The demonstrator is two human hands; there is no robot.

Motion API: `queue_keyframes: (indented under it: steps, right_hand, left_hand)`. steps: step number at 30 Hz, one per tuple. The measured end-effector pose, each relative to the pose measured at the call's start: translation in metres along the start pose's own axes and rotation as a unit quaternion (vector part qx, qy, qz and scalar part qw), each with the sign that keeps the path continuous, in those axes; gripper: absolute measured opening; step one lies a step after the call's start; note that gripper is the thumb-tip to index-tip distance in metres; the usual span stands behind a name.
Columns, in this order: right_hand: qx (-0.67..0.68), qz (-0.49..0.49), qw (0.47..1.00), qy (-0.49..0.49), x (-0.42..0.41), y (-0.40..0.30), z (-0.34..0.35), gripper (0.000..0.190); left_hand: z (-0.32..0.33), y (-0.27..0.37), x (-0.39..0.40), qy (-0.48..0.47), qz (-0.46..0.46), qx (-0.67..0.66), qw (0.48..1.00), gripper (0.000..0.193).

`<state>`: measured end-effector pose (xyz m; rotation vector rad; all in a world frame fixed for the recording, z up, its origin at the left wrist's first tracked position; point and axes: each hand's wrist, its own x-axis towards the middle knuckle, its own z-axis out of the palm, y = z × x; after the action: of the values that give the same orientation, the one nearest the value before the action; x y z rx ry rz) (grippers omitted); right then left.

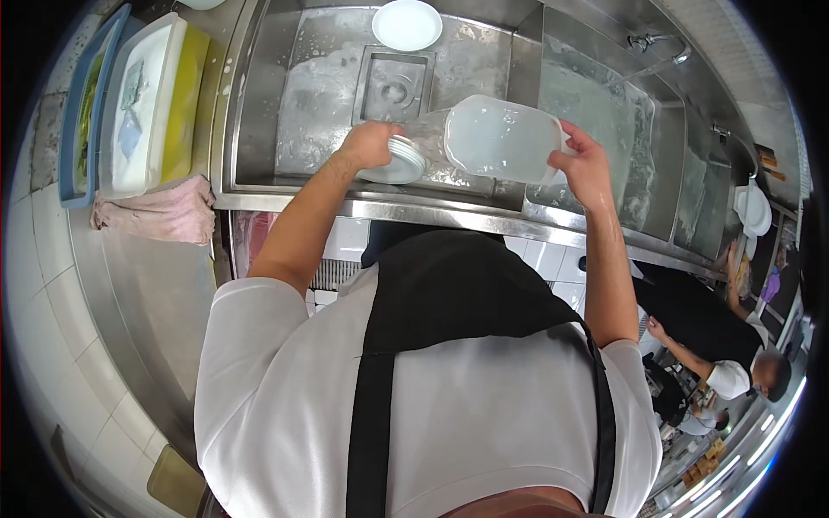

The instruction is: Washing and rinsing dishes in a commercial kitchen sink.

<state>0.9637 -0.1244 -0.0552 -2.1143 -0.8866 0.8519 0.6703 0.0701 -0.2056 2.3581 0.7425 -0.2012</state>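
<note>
My left hand (371, 145) grips a stack of several white plates (400, 163) by its edge, low over the near side of a stainless steel sink (311, 123). My right hand (581, 158) holds a translucent plastic container (504, 137) by its rim. The container is tipped to the left, and water (429, 133) pours from its lower edge toward the plates. At the far side of this basin stands a round white dish (407, 26). A square recessed drain (394, 90) lies behind the plates.
To the right, a second basin (583, 97) holds water, with a faucet (660, 48) over it. A pink cloth (155, 210), a foam-filled tub (139, 103) and a blue tray (70, 168) are on the left counter. A co-worker (706, 311) stands at the right.
</note>
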Motion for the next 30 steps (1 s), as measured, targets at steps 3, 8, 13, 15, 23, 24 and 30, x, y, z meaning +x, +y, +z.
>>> queue_keyframes:
  steps: [3, 8, 13, 15, 23, 24, 30]
  right_hand:
    - [0.006, 0.009, 0.999, -0.034, 0.002, -0.012, 0.008, 0.054]
    - [-0.057, -0.022, 0.996, -0.062, 0.007, -0.030, 0.022, 0.050]
    - [-0.104, -0.064, 0.990, -0.069, 0.019, -0.029, 0.034, 0.051]
    - [-0.121, -0.080, 0.987, -0.075, 0.020, -0.031, 0.037, 0.052]
    - [-0.274, -0.237, 0.931, -0.045, 0.022, -0.060, 0.050, 0.054]
    - [-0.273, -0.234, 0.932, -0.042, 0.020, -0.064, 0.052, 0.054]
    - [-0.365, -0.399, 0.840, -0.044, 0.008, -0.093, 0.056, 0.063]
  left_hand:
    - [0.008, -0.001, -0.004, 0.032, 0.001, -0.003, 0.999, 0.041]
    - [0.015, -0.008, -0.002, 0.058, 0.021, 0.000, 0.998, 0.043]
    - [0.011, -0.001, 0.000, 0.054, 0.001, 0.011, 0.998, 0.045]
    - [0.009, -0.001, 0.002, 0.051, 0.000, 0.008, 0.999, 0.044]
    - [0.014, -0.007, 0.005, 0.072, 0.023, 0.027, 0.997, 0.037]
    - [0.015, -0.007, 0.006, 0.078, 0.026, 0.031, 0.996, 0.037]
    - [0.012, 0.005, 0.006, 0.088, 0.020, 0.052, 0.995, 0.041]
